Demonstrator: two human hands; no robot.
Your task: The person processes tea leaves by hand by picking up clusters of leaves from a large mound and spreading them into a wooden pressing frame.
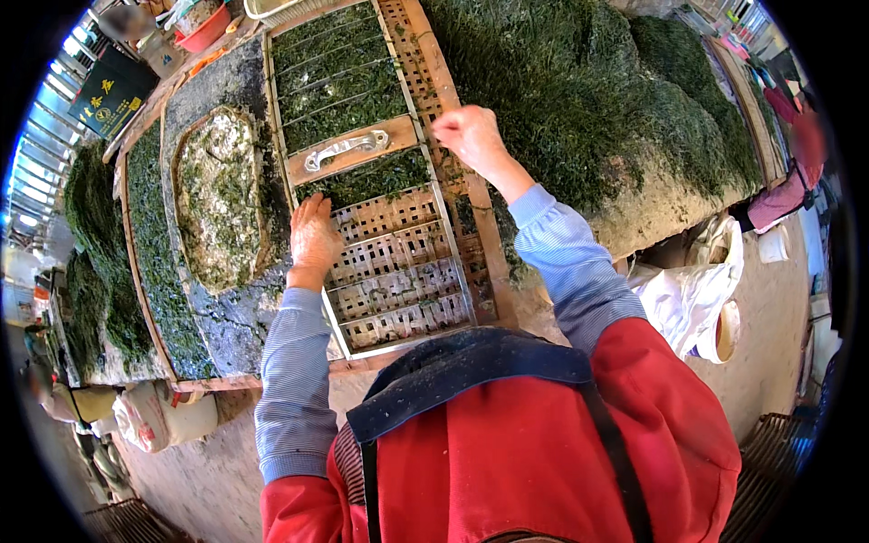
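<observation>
A long metal frame (441, 213) with thin cross-bars lies over woven slatted trays (398, 271). Dark green leaf strands (335, 72) fill its far sections, while the nearer ones show bare weave. Across the frame sits a wooden board (398, 134) with a metal pull handle (347, 149). My left hand (315, 237) rests at the frame's left rail, fingers extended onto the leaf strip just below the board. Just right of the board and the right rail, my right hand (472, 138) is raised with its fingers drawn together. Whatever it may hold cannot be made out.
A big heap of green strands (552, 81) covers the table on the right. To the left lies a shallow hollow with pale, leaf-flecked contents (220, 195). A red basin (204, 29) stands at the far left. Right of the table are a white sack (692, 281) and another person's sleeve (778, 204).
</observation>
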